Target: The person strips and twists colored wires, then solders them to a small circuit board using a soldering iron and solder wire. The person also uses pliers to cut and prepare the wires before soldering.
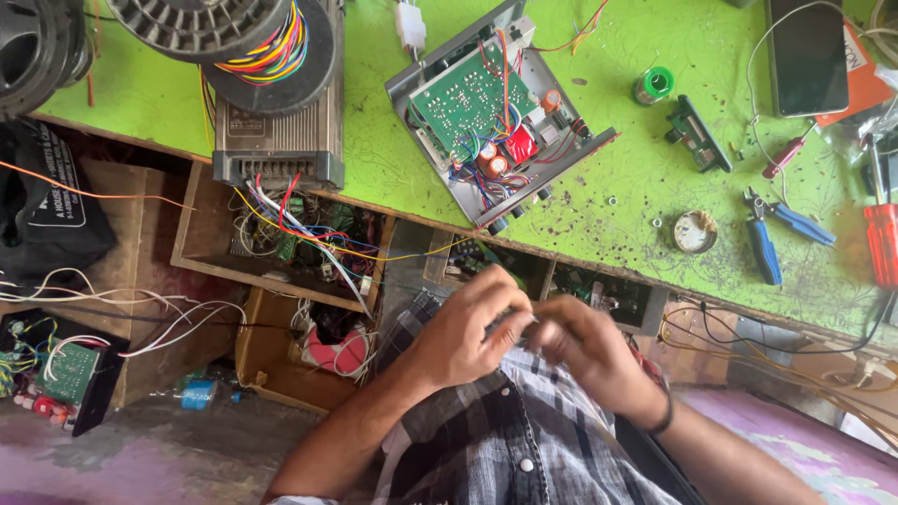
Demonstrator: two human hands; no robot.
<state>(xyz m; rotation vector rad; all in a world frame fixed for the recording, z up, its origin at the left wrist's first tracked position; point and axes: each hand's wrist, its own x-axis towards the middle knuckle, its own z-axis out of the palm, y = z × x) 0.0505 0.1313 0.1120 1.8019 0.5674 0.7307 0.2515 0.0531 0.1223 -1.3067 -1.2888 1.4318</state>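
Overhead, the green tabletop spread widest, its painted surface pitted and speckled with dark burn marks, and every place below is told from the open amplifier chassis lying on it. That chassis was a shallow grey metal tray, tilted, holding a green circuit board, round orange-topped capacitors, a red block and a tangle of blue, red and orange wires.

Left of the chassis sat a ribbed grey metal box with loose coloured wires spilling from its front edge, and on top of it a black plastic spool wound with multicoloured wire.

Below the chassis, under the tabletop edge, open wooden compartments held wire bundles and small green boards.

Right of the chassis lay a dark flat phone, then blue-handled pliers, a round open tin and a small green solder reel.

Directly below the chassis, over a checked shirt, the left hand and the right hand were drawn close together, fingertips curled and pinching a small thin piece between them; it was too blurred to say what it was.
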